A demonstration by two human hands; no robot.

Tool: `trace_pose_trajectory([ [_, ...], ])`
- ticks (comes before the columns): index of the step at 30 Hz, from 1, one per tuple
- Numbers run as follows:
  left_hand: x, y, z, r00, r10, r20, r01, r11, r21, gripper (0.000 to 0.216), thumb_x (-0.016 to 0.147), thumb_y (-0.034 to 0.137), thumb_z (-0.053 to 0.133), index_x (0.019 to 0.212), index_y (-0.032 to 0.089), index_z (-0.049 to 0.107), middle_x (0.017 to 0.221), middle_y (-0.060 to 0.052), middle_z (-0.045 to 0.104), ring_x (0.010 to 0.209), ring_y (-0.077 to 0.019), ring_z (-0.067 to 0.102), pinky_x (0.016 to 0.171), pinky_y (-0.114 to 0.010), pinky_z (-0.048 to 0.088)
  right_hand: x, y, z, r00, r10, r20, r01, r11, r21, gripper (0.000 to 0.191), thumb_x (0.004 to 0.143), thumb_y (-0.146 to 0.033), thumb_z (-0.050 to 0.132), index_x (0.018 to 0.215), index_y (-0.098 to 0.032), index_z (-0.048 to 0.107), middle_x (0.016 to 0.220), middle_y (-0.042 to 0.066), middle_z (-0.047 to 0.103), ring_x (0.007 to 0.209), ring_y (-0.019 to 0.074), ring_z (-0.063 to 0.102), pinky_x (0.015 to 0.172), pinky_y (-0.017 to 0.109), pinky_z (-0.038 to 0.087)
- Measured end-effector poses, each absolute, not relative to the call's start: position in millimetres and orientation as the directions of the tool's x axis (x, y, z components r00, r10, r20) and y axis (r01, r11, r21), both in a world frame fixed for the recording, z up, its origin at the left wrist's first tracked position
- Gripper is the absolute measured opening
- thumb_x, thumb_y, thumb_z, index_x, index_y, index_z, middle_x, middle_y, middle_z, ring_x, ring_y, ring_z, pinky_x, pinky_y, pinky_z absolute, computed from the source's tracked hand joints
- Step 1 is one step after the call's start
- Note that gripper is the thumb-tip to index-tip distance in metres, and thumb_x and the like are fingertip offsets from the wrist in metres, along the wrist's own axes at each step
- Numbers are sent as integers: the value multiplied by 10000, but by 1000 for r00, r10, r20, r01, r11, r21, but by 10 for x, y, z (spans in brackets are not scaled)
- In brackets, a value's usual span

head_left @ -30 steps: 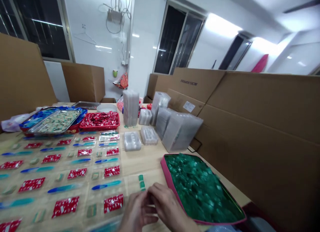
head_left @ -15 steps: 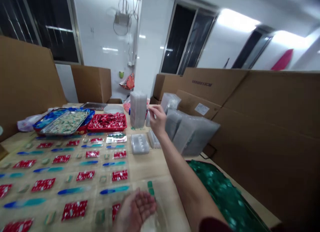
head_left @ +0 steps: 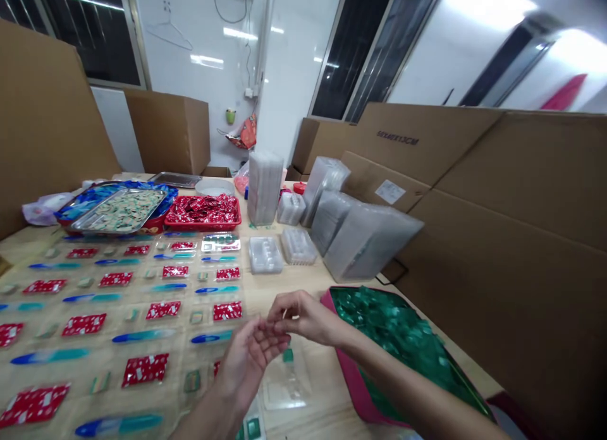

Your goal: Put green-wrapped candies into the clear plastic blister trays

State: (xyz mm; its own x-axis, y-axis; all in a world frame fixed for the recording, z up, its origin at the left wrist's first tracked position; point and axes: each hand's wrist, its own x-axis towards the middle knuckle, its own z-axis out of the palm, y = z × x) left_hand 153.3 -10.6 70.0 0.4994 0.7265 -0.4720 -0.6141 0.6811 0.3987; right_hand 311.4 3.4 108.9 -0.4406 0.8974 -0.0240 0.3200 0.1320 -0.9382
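Note:
My left hand (head_left: 253, 351) is held palm up over the table, its fingers loosely curled and apart, and I see nothing in the palm. My right hand (head_left: 301, 313) meets it at the fingertips, thumb and forefinger pinched together; whatever may be between them is too small to make out. Below the hands lies a clear plastic tray (head_left: 287, 389) with a small green piece (head_left: 288, 354) in it. To the left, rows of clear trays hold red printed packets (head_left: 146, 369), small striped pieces (head_left: 192, 381) and blue-teal toothbrush-like handles (head_left: 142, 336).
A pink-rimmed bin (head_left: 348, 380) of green wrapped packets stands at right. Stacked clear trays (head_left: 265, 187) rise at the back, with more near the cardboard box (head_left: 521, 193). A red basket (head_left: 203, 225) of packets and a metal tray (head_left: 80, 224) of small pieces sit at back left.
My right hand has come back from the tray stacks at the far side to my left hand. The left hand has risen slightly. The view has tilted down.

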Motion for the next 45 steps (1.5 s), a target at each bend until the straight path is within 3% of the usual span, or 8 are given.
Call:
trace_pose_trajectory([
  [7,1446,-86,513,551,645,-529,-592,749,296,360,919,228,418,747,48,677,784,-177,730,790,-256,705,841,-376,505,3122,386,1422,-64,945,320,204,327,-923,67,738,-251,667,703,-197,684,579,2,634,521,149,590,517,274,492],
  [11,1325,46,501,525,693,-494,-666,696,269,372,921,262,403,812,27,670,895,-218,717,906,-297,684,925,-419,467,3165,1159,1760,157,701,696,514,544,-664,88,789,-253,616,762,-188,668,860,45,674,837,183,624,764,305,495],
  [16,1237,213,631,453,755,-474,-735,617,280,362,912,299,415,875,15,636,934,-244,693,947,-316,667,975,-453,428,3191,2080,1514,176,917,357,761,104,-640,103,735,-87,565,702,-110,659,862,120,664,913,234,612,844,356,452],
  [21,1236,367,675,418,771,-481,-759,587,282,375,908,346,405,958,28,598,1037,-252,652,1001,-312,643,983,-443,417,3102,1688,1039,23,960,280,724,177,-667,69,711,-95,598,673,-126,647,816,70,676,861,194,618,844,313,445],
  [28,1387,360,766,358,850,-385,-821,483,303,363,916,352,373,936,88,622,1011,-177,672,1000,-234,632,1021,-398,383,2964,581,786,-232,948,-219,123,-194,-973,274,594,-320,773,757,-134,656,666,4,644,641,136,581,644,260,448],
  [34,1438,231,740,460,837,-297,-706,548,450,336,842,389,509,1015,135,646,1138,-144,651,978,-268,639,997,-472,383,3006,411,718,-163,979,-125,-69,-138,-988,183,576,-290,766,596,-150,649,694,1,635,670,134,569,663,259,430],
  [39,1396,-9,671,452,821,-348,-402,536,743,405,686,417,712,1020,194,670,1214,-99,623,1078,-311,586,993,-446,374,3355,21,700,-62,996,58,367,76,-927,180,746,-294,636,636,-152,634,671,13,617,650,135,551,630,253,411],
  [45,1376,-267,481,540,771,-338,53,369,928,319,641,428,752,830,175,705,855,-63,706,925,-256,611,822,-303,437,4210,-541,765,162,955,250,926,-59,-374,214,772,-38,484,858,-160,637,859,52,647,810,166,578,742,265,405],
])
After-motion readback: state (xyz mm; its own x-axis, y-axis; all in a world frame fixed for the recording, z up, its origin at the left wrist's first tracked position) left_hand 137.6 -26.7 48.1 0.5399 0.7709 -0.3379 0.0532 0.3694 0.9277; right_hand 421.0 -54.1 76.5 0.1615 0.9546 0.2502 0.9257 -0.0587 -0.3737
